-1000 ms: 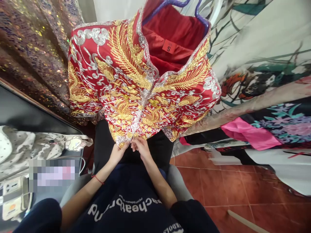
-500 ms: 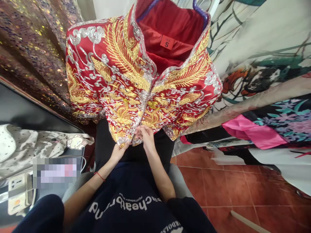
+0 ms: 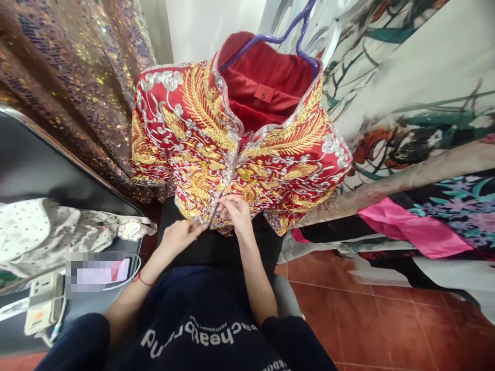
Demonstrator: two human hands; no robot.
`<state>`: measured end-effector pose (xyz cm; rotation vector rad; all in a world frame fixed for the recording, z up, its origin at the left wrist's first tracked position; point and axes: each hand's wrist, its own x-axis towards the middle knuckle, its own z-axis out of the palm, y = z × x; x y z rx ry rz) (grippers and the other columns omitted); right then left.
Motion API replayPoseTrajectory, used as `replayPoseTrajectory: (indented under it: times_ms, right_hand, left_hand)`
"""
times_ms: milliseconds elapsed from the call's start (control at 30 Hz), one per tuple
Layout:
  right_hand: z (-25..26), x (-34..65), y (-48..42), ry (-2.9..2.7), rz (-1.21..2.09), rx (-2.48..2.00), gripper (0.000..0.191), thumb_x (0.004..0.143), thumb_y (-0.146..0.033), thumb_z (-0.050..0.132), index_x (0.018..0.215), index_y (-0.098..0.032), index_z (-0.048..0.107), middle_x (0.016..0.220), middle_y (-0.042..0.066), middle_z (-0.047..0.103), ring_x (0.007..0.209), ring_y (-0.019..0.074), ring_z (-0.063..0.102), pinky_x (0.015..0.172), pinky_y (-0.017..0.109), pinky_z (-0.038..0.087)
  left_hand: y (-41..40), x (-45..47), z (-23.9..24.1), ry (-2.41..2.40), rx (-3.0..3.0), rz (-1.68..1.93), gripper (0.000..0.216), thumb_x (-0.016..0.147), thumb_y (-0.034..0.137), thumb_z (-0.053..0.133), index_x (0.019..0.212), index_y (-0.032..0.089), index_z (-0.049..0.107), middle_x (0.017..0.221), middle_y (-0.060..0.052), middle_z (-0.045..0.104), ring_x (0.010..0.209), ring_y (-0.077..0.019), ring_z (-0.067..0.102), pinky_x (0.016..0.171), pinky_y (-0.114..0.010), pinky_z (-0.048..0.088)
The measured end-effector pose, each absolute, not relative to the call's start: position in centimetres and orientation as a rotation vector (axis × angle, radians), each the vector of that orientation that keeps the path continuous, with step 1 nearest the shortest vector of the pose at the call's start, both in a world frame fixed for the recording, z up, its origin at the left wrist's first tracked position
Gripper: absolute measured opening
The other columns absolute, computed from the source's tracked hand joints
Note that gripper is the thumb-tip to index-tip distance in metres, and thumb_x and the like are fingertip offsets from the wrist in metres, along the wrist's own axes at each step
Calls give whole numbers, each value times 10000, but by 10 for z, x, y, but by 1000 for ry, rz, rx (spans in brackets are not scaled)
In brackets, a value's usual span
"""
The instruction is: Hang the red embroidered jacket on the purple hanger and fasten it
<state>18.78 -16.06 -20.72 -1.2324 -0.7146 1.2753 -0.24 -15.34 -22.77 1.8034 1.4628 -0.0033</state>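
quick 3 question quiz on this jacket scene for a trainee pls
1. True or false: the red embroidered jacket hangs on a purple hanger.
2. Which letter is on the size tag inside the collar? A) M B) S C) L
3. Where on the jacket do the left hand and right hand meet?

Key
1. True.
2. B.
3. At the bottom of the front opening, by the hem: the right hand's fingers pinch the silver edge there, and the left hand touches the hem just beside it.
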Motion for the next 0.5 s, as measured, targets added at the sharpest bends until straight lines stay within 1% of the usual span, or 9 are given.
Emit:
replayPoseTrajectory:
  times_ms: [33,100,200,267,400,500]
  right_hand:
    - [-210,186,-162,-716,1292,-1237,284,681,-453,751,712,-188,653,570,-27,623,421,68,470,458,228,374]
    - [-213,182,-167,-711,1302,-1243,284,672,-454,756,719,-189,668,562,-37,605,428,59,440,453,220,347]
    - [-212,179,-171,-711,1276,-1243,298,673,-475,757,707,-198,652,541,-56,569,430,54,406,442,215,322]
    - [-209,179,-173,-715,1260,-1237,302,679,-478,754,699,-199,641,525,-67,546,423,50,385,435,211,310]
    - [-199,178,-171,-689,1227,-1193,296,695,-470,736,706,-190,638,511,-72,526,411,45,367,433,210,304]
    - [-186,171,-171,-657,1104,-1114,277,738,-450,726,756,-184,651,542,-70,528,437,49,394,454,211,336]
  left_hand:
    - [-152,7,-217,1492,1879,84,433,880,628,557,752,224,643,751,-10,737,733,-195,685,633,-263,361]
    - [-149,28,-205,1572,1957,264,311,875,541,615,837,232,613,800,10,724,745,-174,669,631,-251,339]
    - [-141,55,-203,1631,1962,395,135,868,367,621,863,236,588,801,16,696,760,-170,652,637,-245,330]
    - [-136,64,-206,1607,1951,410,64,862,299,600,861,236,586,769,18,672,744,-170,637,637,-244,328]
    - [-131,68,-208,1559,1964,411,95,888,314,581,854,227,593,732,11,636,697,-172,608,616,-247,312]
    - [-134,68,-209,1546,1965,393,105,911,299,566,925,219,633,783,-7,665,735,-182,631,624,-245,316]
